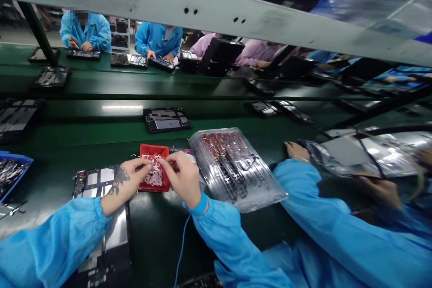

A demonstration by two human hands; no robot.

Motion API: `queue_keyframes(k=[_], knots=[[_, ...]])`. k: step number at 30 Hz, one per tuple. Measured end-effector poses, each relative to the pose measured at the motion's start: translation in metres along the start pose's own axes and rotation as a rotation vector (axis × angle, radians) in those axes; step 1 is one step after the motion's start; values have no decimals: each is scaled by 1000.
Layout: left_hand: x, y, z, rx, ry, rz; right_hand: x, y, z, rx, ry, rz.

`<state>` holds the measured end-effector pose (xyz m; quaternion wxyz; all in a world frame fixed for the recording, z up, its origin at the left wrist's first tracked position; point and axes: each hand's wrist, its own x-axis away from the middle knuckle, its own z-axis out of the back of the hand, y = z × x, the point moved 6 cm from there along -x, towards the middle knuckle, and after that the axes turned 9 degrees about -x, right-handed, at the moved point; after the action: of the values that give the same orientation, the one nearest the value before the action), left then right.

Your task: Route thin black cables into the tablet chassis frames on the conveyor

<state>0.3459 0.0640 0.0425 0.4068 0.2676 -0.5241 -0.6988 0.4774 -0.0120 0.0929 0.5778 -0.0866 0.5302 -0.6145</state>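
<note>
Pieces, small and white (pixel 153 177), lie heaped in a red box (pixel 154 149) on the green workbench (pixel 151 238), pointing every which way, with a few loose ones near its left rim. The box stands with its long axis running away from the person, its far wall toward the back of the bench. Over it the two hands come near each other. The left hand (pixel 133 173) reaches in from the left, pointing rightward, its thumb and forefinger tips drawn close together; the right hand (pixel 185 173) faces it, thumb and forefinger angled toward the left fingertips, also close together. The tips are too small to tell for sure whether either pair pinches a piece.

Under the left forearm lies an opened tablet (pixel 119 229), its long axis running away from the person. Just right of the right hand, a clear plastic tray (pixel 236 166) of red and black parts slants from far left to near right. A blue cord (pixel 183 238) hangs from the right wrist. On the left side, a blue bin (pixel 20 177) holds metal bits. At the right, a co-worker's hand (pixel 297 150) rests beside a plastic bag (pixel 340 150).
</note>
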Motion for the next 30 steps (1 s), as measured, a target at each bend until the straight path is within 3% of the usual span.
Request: queue_keyframes(k=[2, 4, 8, 11, 14, 18, 21, 25, 30], knots=[[0, 0, 1, -30, 3, -21, 8, -16, -9, 211, -65, 260], [1, 1, 2, -97, 12, -63, 15, -23, -17, 342, -114, 425], [7, 12, 3, -325, 39, -241, 19, -24, -27, 443, -205, 529], [9, 13, 5, -374, 41, -278, 14, -17, -24, 400, -213, 439], [5, 2, 9, -273, 42, -128, 1, 7, -15, 297, -173, 109], [1, -14, 7, -20, -11, 66, -6, 43, -20, -174, -205, -376], [1, -17, 2, 123, -78, 143, -6, 52, -32, -487, -209, -554], [0, -8, 0, 137, -109, 107, -8, 40, -37, -457, -231, -478], [-1, 0, 8, 83, -26, 57, -5, 4, -14, -34, -54, -57]])
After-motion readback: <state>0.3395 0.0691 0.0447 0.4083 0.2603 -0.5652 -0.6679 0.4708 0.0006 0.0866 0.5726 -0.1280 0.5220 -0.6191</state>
